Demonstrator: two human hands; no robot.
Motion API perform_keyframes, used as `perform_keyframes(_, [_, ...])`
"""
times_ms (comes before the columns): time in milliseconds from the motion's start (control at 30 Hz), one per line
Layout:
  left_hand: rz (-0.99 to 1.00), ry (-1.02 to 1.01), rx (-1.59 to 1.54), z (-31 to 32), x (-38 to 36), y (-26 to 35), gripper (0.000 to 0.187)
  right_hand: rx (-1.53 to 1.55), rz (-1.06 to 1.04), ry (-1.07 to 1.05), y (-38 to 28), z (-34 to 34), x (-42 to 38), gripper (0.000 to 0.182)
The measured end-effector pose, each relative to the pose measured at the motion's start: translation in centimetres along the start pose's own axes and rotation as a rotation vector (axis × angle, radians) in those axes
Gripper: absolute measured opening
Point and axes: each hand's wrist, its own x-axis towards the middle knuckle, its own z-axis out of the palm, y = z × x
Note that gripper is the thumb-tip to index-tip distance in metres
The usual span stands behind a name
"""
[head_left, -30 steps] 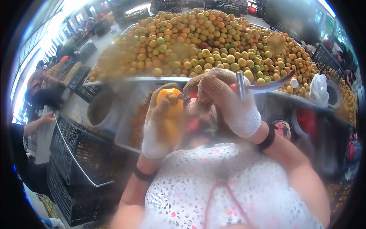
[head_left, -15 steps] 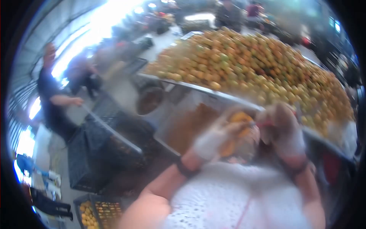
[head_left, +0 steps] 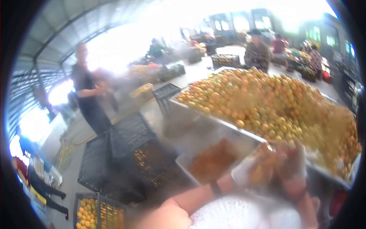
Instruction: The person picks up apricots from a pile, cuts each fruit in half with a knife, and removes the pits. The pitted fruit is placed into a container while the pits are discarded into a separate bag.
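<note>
Left hand (head_left: 247, 170): gloved, with fingers curled round an orange fruit (head_left: 264, 166), which sits between the two hands, in front of the near edge of the heap. Blur softens its outline; it appears to be peeled at least in part.

Right hand (head_left: 290, 162): gloved, raised just beside the fruit. Whether it is closed, and on what, cannot be told through the smear.

Wristband (head_left: 216, 187): dark, on the left wrist.

Top (head_left: 225, 213): white, worn by the person, at the lower edge.

Heap of fruit (head_left: 251, 105): yellow-orange with some greenish, piled on a tray with a pale metal rim (head_left: 221, 121).

Bin (head_left: 187, 170): pale, below that rim and left of the hands, holding orange-brown matter (head_left: 214, 159).

Black crates (head_left: 129, 131): stacked, left of the bin; yellow fruit shows through the slats.

Open crate (head_left: 100, 209): lower left, holding yellow fruit (head_left: 87, 214).

Standing person (head_left: 89, 93): dark clothing, behind the stack.

Second person (head_left: 257, 52): beyond the heap.
</note>
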Motion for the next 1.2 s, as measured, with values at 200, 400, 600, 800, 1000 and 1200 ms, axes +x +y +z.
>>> perform_keyframes(200, [0.026,0.312,0.265,0.7,1.1,0.4,0.042,-0.087,-0.105,-0.275,-3.7,-1.1,-1.0,0.025])
perform_keyframes(400, [-0.126,0.246,0.458,1.4,3.5,-1.8,0.056,-1.499,-0.799,0.017,-5.0,-1.5,-2.3,0.033])
perform_keyframes(600, [-0.026,0.026,1.069,0.2,7.6,-7.4,0.046,-1.943,-0.816,0.062,-7.4,-4.0,-4.3,0.046])
perform_keyframes(800, [-0.122,-0.011,0.905,-5.3,8.1,-10.1,0.037,-2.086,-0.777,0.023,-7.5,-6.1,-3.8,0.036])
perform_keyframes(1000, [-0.319,0.047,0.712,-3.4,9.1,-10.6,0.041,-1.998,-0.746,0.139,-7.9,-7.7,-3.4,0.02])
perform_keyframes(1200, [-0.387,0.034,1.014,-1.9,9.4,-8.9,0.037,-2.112,-0.817,0.146,-7.4,-6.5,-3.3,0.019])
